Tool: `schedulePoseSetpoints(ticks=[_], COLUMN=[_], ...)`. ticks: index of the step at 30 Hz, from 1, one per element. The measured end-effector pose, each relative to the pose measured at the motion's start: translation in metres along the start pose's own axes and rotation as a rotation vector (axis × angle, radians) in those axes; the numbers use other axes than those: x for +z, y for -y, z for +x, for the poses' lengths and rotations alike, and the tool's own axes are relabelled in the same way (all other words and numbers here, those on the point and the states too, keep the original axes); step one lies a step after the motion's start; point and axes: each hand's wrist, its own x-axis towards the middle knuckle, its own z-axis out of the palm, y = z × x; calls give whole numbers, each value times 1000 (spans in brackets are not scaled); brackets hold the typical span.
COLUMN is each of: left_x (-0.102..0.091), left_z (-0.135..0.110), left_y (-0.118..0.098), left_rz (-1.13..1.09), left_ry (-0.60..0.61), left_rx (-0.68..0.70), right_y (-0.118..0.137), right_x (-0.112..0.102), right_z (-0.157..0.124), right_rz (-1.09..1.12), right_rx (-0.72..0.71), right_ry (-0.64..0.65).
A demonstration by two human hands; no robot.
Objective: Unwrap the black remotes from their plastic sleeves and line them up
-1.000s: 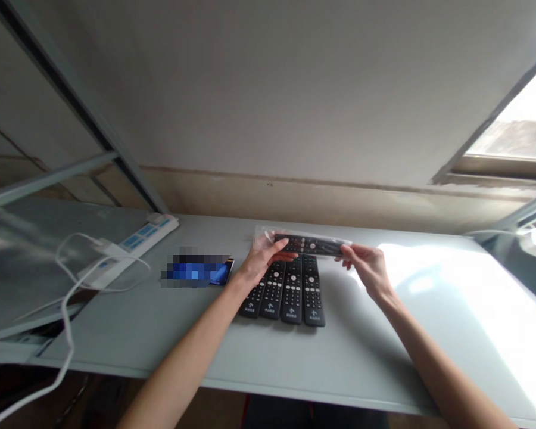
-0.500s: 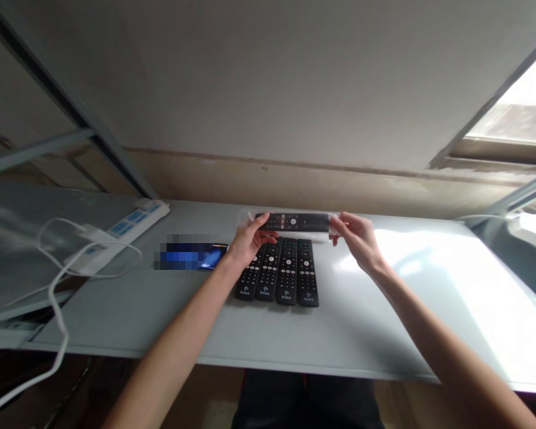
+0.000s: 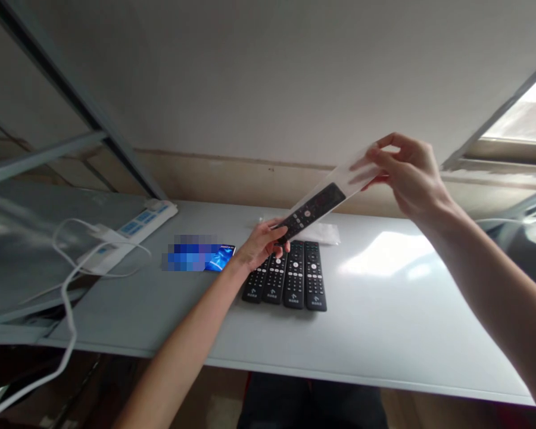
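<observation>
A black remote control (image 3: pixel 311 210) in a clear plastic sleeve (image 3: pixel 355 173) slants up over the table. My left hand (image 3: pixel 262 244) pinches the remote's lower end. My right hand (image 3: pixel 406 173), raised high at the right, pinches the sleeve's upper end, and the remote is partly out of it. Below, several black remotes (image 3: pixel 295 275) lie side by side on the pale grey table (image 3: pixel 384 316). More clear plastic (image 3: pixel 321 232) lies flat behind that row.
A blue-screened phone (image 3: pixel 201 258) lies left of the remotes. A white power strip (image 3: pixel 129 231) with white cables (image 3: pixel 67 310) sits at the far left beside a metal shelf frame (image 3: pixel 71 107). A wall stands behind and a window (image 3: pixel 518 128) at the right.
My right hand has risen from table height up and to the right with the sleeve's end. The bagged remote went from level to steeply slanted, its dark body sliding down out of the sleeve.
</observation>
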Motion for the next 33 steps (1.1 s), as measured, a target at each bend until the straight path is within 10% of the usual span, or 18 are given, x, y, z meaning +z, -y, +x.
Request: schedulePoseSetpoints(ticks=[4, 9, 19, 33], left_x=[1, 3, -3, 7], left_z=[-1, 2, 10, 6], left_y=[2, 4, 3, 3], left_rz=[97, 72, -226, -244], left_ry=[77, -65, -451, -289], left_rx=[-92, 20, 137, 167], right_y=[-27, -97, -172, -185], right_x=[-38, -78, 44, 84], right_z=[13, 18, -99, -85], right_rz=[38, 176, 367, 360], right_rx=[-17, 63, 398, 161], right_ry=[-124, -597, -520, -570])
